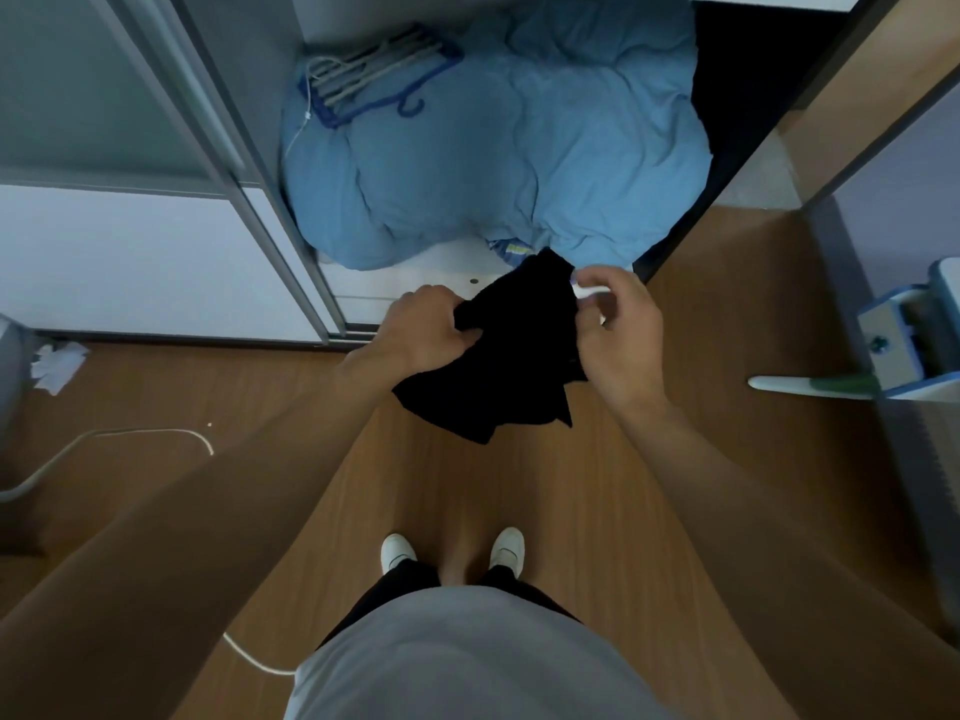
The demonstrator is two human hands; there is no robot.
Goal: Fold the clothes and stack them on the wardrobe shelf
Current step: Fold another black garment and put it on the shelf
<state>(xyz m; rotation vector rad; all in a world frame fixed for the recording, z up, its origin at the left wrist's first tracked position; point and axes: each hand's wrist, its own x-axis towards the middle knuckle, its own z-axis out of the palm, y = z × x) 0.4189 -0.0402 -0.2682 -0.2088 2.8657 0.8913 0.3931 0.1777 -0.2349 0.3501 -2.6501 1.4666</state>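
Note:
A black garment (511, 356) hangs bunched between my two hands, in the air in front of the open wardrobe. My left hand (431, 330) grips its left edge with curled fingers. My right hand (618, 324) pinches its right edge near the top. The cloth's lower part droops loosely above the wooden floor. Just beyond it is the white wardrobe shelf (415, 283), where a large light blue quilt (493, 148) fills most of the space.
Blue and grey hangers (369, 80) lie on the quilt's far left. A sliding wardrobe door (130, 200) stands at the left. A white cable (130, 439) and crumpled paper (54, 363) lie on the floor. A blue-white mop bucket (904, 345) sits at the right.

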